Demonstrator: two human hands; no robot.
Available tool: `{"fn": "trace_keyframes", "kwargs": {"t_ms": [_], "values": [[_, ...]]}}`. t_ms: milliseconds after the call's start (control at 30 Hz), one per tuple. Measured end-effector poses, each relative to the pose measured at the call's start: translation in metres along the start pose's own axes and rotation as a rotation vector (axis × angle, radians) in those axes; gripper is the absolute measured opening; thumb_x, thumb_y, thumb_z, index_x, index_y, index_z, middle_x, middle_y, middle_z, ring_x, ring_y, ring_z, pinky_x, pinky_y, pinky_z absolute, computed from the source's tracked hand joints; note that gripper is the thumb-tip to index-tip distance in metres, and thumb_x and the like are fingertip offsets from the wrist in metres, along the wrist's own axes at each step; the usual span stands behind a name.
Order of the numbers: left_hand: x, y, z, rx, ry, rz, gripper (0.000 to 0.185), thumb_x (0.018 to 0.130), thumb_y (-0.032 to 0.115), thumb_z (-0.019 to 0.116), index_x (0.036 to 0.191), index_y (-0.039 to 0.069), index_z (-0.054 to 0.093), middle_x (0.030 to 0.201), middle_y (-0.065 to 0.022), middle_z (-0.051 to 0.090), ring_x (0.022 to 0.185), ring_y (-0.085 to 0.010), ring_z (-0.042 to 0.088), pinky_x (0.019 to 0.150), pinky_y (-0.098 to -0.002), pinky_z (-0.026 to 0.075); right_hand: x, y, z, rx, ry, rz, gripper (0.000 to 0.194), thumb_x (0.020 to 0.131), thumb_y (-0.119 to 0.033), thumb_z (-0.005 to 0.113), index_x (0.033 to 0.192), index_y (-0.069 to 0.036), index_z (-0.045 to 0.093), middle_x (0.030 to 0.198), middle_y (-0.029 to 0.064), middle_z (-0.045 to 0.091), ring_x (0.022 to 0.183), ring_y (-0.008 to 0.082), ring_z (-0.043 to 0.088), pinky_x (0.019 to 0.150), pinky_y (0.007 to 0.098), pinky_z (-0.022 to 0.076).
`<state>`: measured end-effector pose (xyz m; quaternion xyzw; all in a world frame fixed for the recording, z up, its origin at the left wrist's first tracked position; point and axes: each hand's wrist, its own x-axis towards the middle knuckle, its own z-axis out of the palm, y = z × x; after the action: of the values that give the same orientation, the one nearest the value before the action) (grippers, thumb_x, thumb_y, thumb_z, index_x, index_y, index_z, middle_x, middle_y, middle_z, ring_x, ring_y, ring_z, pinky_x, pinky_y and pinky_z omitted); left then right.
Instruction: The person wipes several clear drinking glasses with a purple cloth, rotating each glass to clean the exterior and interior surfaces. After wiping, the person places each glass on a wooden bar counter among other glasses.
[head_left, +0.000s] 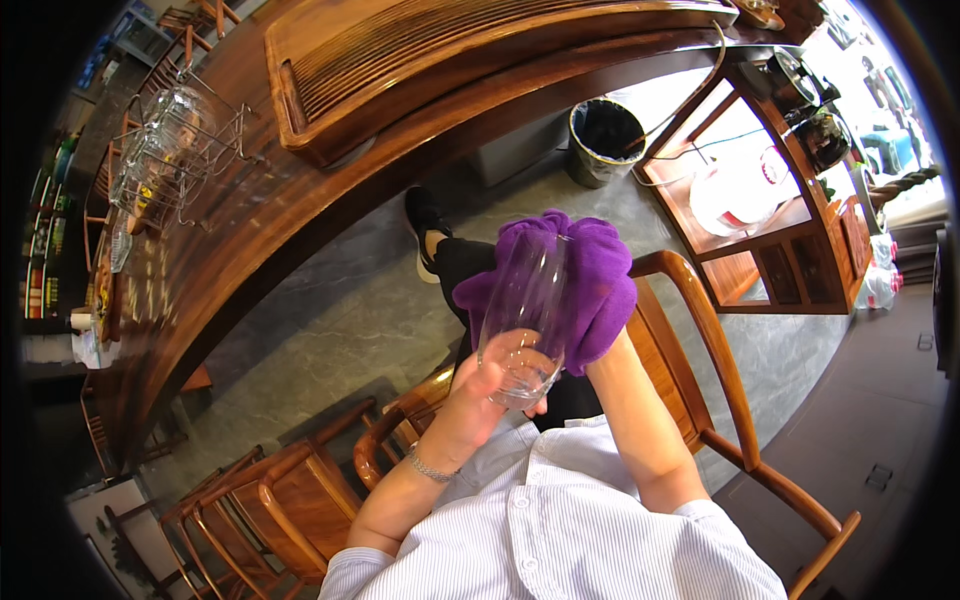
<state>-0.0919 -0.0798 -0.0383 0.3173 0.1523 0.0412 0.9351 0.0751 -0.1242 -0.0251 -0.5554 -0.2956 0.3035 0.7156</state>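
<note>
A tall clear drinking glass (529, 315) is held tilted in front of my body, its base toward me and its rim against a purple cloth (600, 300). My left hand (491, 375) wraps around the lower part of the glass. The purple cloth covers my right hand (592, 277), so its fingers are hidden; the cloth is bunched around it and lies behind and beside the glass. Whether any cloth is inside the glass, I cannot tell.
A slatted wooden tea tray (300, 127) and a wire rack (240, 135) with clear glasses stand on the wooden table (247, 255). A lined bin (600, 165) and a wooden cabinet (780, 300) stand beyond. Wooden chairs (292, 510) are at the lower left; an armchair (720, 360) is behind me.
</note>
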Motion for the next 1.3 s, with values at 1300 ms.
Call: {"fn": "trace_keyframes", "kwargs": {"t_ms": [1300], "values": [[-0.001,0.033,-0.026,-0.471,-0.16,0.107,0.099,0.075,0.079,0.038,0.123,-0.007,0.044,0.078,-0.0131,0.056,0.053,-0.0161,0.045,0.058,-0.029,0.036,-0.089,-0.04,-0.026,-1.155,-0.615,0.201,0.022,0.077,-0.02,0.064,0.093,-0.006,0.057,0.084,0.0133,0.054,0.081,0.0328,0.059,0.07,0.0432,0.0476]]}}
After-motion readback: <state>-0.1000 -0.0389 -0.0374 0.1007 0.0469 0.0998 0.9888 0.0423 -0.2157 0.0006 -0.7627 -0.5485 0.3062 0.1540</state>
